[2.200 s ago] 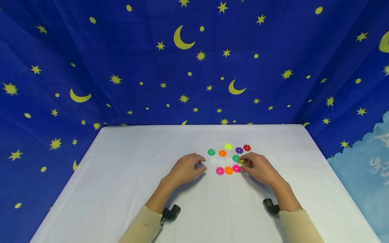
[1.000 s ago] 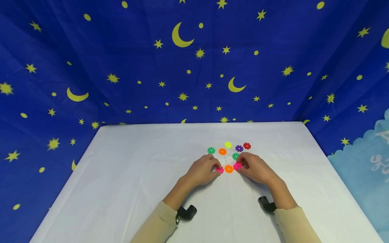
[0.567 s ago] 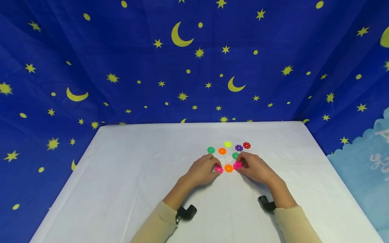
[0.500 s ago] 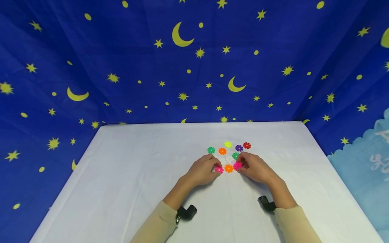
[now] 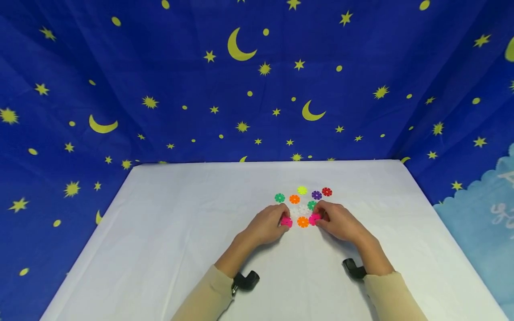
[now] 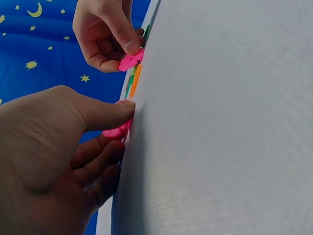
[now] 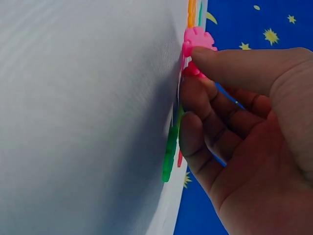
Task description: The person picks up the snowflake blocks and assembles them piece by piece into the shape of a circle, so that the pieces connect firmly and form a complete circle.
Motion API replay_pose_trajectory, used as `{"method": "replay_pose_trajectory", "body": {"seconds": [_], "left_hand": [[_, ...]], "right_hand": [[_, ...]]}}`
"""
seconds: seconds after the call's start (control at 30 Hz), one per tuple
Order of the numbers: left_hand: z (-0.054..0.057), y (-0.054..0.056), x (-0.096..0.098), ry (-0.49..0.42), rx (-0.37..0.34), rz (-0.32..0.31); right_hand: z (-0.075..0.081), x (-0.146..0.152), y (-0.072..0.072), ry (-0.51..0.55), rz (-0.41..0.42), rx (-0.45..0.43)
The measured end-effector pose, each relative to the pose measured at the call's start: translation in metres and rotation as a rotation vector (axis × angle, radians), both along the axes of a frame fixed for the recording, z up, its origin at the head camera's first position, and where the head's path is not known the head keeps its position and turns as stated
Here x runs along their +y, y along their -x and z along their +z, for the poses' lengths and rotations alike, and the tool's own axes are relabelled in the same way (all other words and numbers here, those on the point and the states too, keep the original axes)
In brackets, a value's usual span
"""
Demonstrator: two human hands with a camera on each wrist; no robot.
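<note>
My left hand (image 5: 265, 226) pinches a pink notched plastic disc (image 5: 286, 222), a flower-shaped linking piece, between thumb and fingers. In the left wrist view this pink disc (image 6: 116, 132) is partly covered by the thumb. Across from it, my right hand (image 5: 339, 221) grips another pink disc (image 5: 313, 219); the right wrist view shows that pink disc (image 7: 198, 41) tilted up off the white cloth under the thumb. Between the hands lies an orange disc (image 5: 303, 222). White discs (image 5: 303, 209) and a green disc (image 5: 312, 205) lie just behind.
Farther back lie a second green disc (image 5: 279, 197), another orange disc (image 5: 294, 199), and yellow (image 5: 302, 190), purple (image 5: 316, 195) and red (image 5: 327, 191) discs. A green piece (image 7: 169, 154) sits below the right fingers. A blue starry curtain (image 5: 273, 89) stands behind the white table (image 5: 180, 200).
My left hand has come right to the near pink disc, taken hold of it and drawn it slightly left. My right hand has shifted slightly and now grips its pink disc, which is tilted.
</note>
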State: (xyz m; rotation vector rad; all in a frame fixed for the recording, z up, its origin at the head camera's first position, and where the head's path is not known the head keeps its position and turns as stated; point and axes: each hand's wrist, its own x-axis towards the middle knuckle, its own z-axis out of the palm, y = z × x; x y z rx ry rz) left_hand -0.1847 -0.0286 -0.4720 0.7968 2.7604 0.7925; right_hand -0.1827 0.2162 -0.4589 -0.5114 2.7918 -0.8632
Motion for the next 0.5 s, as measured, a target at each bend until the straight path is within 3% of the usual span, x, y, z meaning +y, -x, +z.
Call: {"method": "replay_pose_trajectory", "body": {"seconds": [0.33,0.5], "left_hand": [[-0.003,0.007,-0.012,-0.191,-0.043,-0.034],[0.003,0.007,-0.017,-0.255,-0.115,-0.001]], "right_hand": [[0.001,0.003,0.0,0.054,0.011,0.045],[0.003,0.002,0.0,0.073,-0.004,0.036]]}}
